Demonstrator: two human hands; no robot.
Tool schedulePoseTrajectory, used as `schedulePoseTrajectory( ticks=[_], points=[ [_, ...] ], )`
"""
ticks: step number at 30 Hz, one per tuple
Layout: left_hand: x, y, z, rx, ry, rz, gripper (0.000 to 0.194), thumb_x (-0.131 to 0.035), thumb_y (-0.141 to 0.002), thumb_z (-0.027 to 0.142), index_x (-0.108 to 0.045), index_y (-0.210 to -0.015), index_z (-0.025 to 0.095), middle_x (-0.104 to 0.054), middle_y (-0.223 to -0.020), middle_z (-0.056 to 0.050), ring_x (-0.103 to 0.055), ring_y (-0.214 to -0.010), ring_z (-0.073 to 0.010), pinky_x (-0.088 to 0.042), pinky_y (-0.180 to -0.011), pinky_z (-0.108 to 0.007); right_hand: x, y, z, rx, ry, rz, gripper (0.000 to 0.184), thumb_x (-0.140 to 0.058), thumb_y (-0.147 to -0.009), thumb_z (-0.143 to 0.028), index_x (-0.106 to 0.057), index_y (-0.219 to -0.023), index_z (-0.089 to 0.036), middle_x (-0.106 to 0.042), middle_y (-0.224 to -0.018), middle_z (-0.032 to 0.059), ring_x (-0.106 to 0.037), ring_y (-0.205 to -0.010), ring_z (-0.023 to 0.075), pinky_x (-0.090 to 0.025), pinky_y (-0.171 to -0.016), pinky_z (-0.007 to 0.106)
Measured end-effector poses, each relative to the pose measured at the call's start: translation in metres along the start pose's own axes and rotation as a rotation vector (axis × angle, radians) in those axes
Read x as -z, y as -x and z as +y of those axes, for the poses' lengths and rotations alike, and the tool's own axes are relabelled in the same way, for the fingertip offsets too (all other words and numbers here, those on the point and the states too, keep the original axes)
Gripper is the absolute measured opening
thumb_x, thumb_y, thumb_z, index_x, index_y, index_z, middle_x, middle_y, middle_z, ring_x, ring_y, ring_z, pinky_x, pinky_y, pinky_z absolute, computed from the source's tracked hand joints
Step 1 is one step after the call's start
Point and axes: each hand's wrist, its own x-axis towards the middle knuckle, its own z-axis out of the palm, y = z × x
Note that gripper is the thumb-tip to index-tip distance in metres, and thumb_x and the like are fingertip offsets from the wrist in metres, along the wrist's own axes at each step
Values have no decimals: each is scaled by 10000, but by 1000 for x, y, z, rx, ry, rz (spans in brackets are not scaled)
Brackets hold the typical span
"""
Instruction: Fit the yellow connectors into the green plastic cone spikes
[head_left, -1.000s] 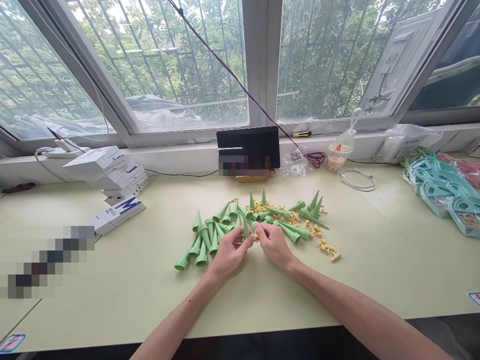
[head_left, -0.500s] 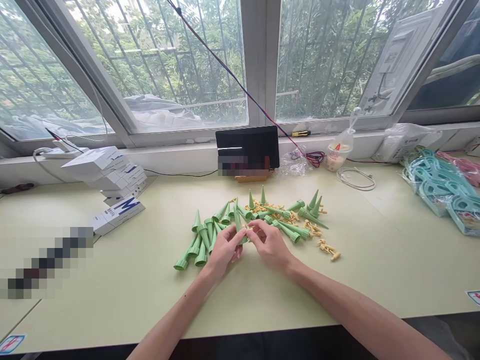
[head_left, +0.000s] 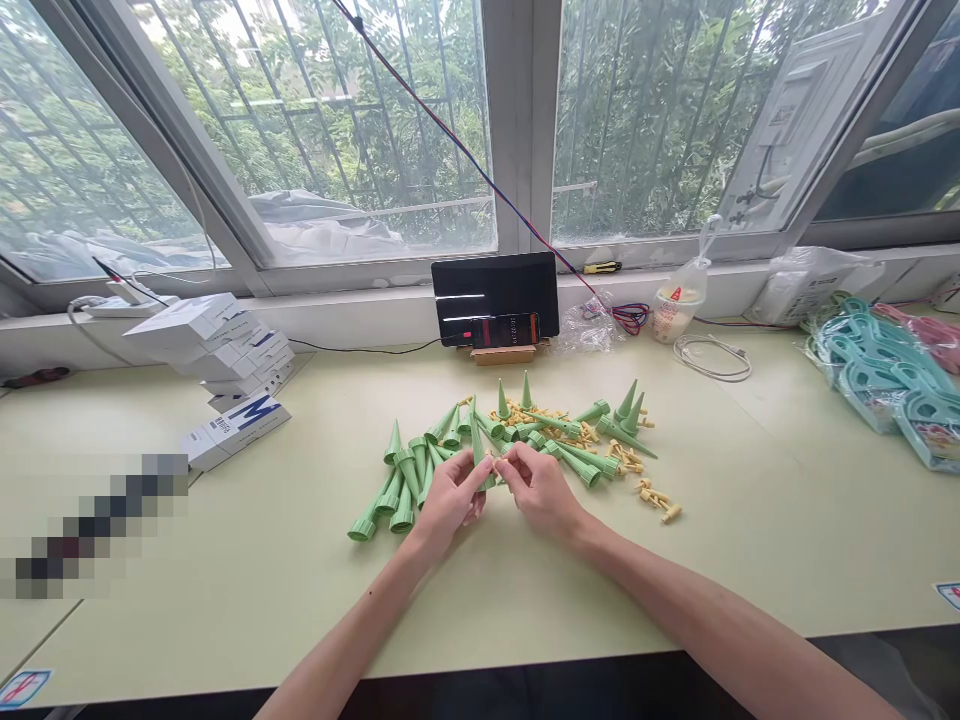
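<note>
The left hand (head_left: pixel 448 497) is gripping a green plastic cone (head_left: pixel 478 440) — the right hand (head_left: pixel 541 488) is now bringing a pinched yellow plastic piece (head_left: pixel 493 458) alongside.

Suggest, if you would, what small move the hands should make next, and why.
I would probably ease the yellow piece, pinched in the right hand, gently against the green cone: the left hand holds that cone tip up, and the piece is close beside its lower part, though the exact contact is hidden.
</note>
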Motion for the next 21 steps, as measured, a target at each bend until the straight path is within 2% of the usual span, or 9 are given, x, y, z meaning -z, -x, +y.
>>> schedulePoseTrajectory(
  ticks=[7,15,21],
  points=[
    [0,1,2,2,-17,-6,441,-723,-808,528,-468,-728,177,-439,-682,62,-323,-416,-15,-235,-376,-177,-1,-1,4,3,5,-4,351,-485,-982,-412,-424,-703,-208,-401,-587,-55,-307,-518,104,-251,-491,253],
    [-1,1,1,-14,-46,-36,389,-701,-826,528,-564,-815,164,-474,-722,43,-341,-434,-15,-255,-388,-176,-2,-2,1,-100,-82,-40,419,-459,-984,-491,-449,-673,-210,-400,-508,-56,-343,-469,109,-291,-480,254],
    [-2,0,0,-17,-51,7,433,-720,-807,534,-489,-739,173,-404,-649,70,-337,-419,-19,-244,-372,-168,-3,-1,1,-92,-112,-19,389,-472,-989,-485,-464,-717,-207,-415,-550,-54,-359,-490,109,-299,-479,250]
  ],
)
